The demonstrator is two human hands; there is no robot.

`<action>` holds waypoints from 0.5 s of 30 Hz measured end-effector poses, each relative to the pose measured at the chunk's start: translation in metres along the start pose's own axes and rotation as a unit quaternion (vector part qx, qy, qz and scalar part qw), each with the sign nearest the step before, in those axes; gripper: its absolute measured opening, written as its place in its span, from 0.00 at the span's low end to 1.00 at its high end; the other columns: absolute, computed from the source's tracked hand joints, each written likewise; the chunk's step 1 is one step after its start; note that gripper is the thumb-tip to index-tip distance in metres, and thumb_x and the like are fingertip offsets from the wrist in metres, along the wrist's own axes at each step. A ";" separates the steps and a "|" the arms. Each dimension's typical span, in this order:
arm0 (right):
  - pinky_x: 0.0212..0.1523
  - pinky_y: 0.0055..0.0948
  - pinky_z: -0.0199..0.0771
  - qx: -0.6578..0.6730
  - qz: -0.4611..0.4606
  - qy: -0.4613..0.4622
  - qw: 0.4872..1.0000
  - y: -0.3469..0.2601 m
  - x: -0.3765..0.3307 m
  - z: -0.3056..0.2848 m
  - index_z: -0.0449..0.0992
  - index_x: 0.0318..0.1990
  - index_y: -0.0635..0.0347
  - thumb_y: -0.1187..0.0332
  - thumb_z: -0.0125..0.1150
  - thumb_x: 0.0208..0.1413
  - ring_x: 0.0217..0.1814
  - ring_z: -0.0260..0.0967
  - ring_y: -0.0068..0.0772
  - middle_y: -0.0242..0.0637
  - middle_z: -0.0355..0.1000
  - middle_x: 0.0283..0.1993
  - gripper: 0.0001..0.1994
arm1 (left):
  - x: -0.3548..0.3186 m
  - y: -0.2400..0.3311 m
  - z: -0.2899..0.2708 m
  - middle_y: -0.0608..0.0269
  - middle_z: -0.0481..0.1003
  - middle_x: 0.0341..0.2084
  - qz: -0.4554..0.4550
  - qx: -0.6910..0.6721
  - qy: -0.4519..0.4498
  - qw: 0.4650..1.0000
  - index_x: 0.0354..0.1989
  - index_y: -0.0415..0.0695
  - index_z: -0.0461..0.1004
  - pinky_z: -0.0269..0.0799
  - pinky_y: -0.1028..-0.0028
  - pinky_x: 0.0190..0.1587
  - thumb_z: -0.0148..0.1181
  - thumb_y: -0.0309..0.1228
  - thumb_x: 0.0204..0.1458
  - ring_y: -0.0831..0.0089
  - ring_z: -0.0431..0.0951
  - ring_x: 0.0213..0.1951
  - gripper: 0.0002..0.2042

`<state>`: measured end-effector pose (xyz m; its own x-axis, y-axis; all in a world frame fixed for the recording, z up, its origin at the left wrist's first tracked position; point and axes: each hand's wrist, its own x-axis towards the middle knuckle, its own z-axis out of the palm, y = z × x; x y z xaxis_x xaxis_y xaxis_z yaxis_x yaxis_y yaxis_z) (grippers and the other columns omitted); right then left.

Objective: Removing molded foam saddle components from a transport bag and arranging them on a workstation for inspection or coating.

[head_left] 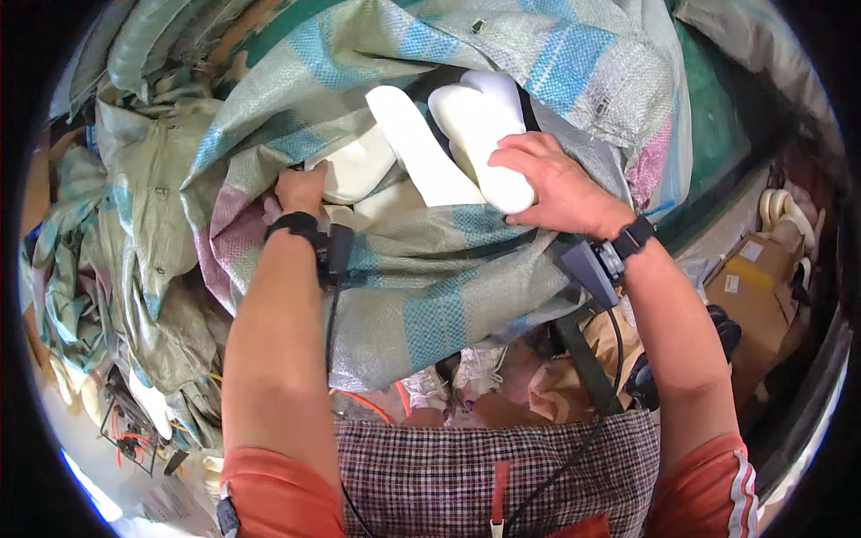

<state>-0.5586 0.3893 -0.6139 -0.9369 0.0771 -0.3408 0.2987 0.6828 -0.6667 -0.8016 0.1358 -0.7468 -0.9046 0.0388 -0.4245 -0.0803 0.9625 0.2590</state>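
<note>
A large woven plastic sack [439,309], grey-green with blue and pink checks, lies with its mouth open in front of me. Several white, rounded shoe soles are inside it. My right hand [565,186] is wrapped round the near end of a thick white sole [480,143], thumb below and fingers on top. To its left a flatter white sole [417,148] leans at a slant. My left hand [300,191] is closed at the left inside of the sack, next to another white sole [361,168]. What its fingers hold is hidden.
More crumpled woven sacks [148,197] are heaped on the left. A cardboard box [749,291] stands at the right, with pale pieces beyond it. Brown paper [569,381] and orange cord [363,403] lie on the floor near my shoes [480,372].
</note>
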 end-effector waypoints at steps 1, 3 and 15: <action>0.62 0.39 0.59 0.002 0.004 0.003 1.000 0.000 -0.006 0.001 0.69 0.51 0.54 0.71 0.75 0.29 0.62 0.54 0.49 0.41 0.61 0.58 0.34 | 0.008 -0.003 0.000 0.46 0.74 0.31 -0.040 -0.027 -0.098 0.994 0.36 0.33 0.73 0.70 0.65 0.39 0.65 0.37 0.40 0.55 0.74 0.34 0.20; 0.62 0.40 0.59 0.026 -0.014 0.047 0.998 -0.017 -0.006 0.013 0.70 0.50 0.54 0.72 0.75 0.28 0.62 0.54 0.50 0.40 0.61 0.59 0.34 | 0.048 -0.051 -0.016 0.59 0.71 0.21 -0.042 -0.002 -0.162 0.986 0.31 0.40 0.71 0.66 0.71 0.20 0.63 0.32 0.42 0.69 0.68 0.18 0.11; 0.55 0.38 0.65 0.051 -0.044 0.063 0.996 -0.062 -0.076 -0.036 0.73 0.44 0.58 0.76 0.66 0.31 0.56 0.60 0.50 0.41 0.67 0.50 0.24 | -0.106 0.001 -0.100 0.52 0.76 0.33 0.195 -0.174 -0.112 0.959 0.37 0.33 0.71 0.69 0.71 0.43 0.54 0.19 0.45 0.66 0.76 0.37 0.10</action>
<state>-0.5121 0.3671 -0.5225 -0.9736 0.1161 -0.1964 0.2257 0.6148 -0.7557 -0.7480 0.1062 -0.6151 -0.7841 0.4725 -0.4025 0.0763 0.7170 0.6929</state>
